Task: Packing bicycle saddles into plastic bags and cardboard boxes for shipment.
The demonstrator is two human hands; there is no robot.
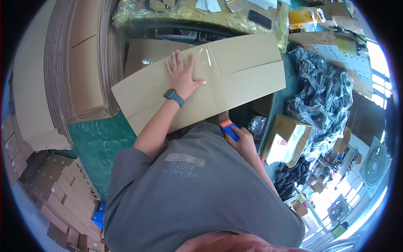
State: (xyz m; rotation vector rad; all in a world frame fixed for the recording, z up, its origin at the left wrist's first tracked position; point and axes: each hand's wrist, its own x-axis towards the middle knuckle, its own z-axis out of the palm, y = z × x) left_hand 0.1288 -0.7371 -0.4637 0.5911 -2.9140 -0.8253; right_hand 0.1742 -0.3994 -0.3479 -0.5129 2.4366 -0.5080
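A large cardboard box (pixel 247 77) lies across in front of me, tilted, its flaps folded together. A shiny strip of clear tape (pixel 212 65) runs over its face toward my body. My left hand (pixel 183 79) rests flat on the box left of the strip, fingers spread, a dark watch (pixel 174 96) on its wrist. At the near edge of the box my right hand (pixel 243 142) grips a blue and orange tape dispenser (pixel 228 128). The dispenser's head is close to the edge where the strip comes down; whether it touches the cardboard is hard to tell.
Flat cardboard sheets (pixel 86 63) stand stacked at the left. Beyond the box is a workbench (pixel 168 14) with a dark phone (pixel 260 19). Crumpled plastic film (pixel 321 96) and a small carton (pixel 300 130) sit to the right. Packed cartons (pixel 63 189) are piled at lower left.
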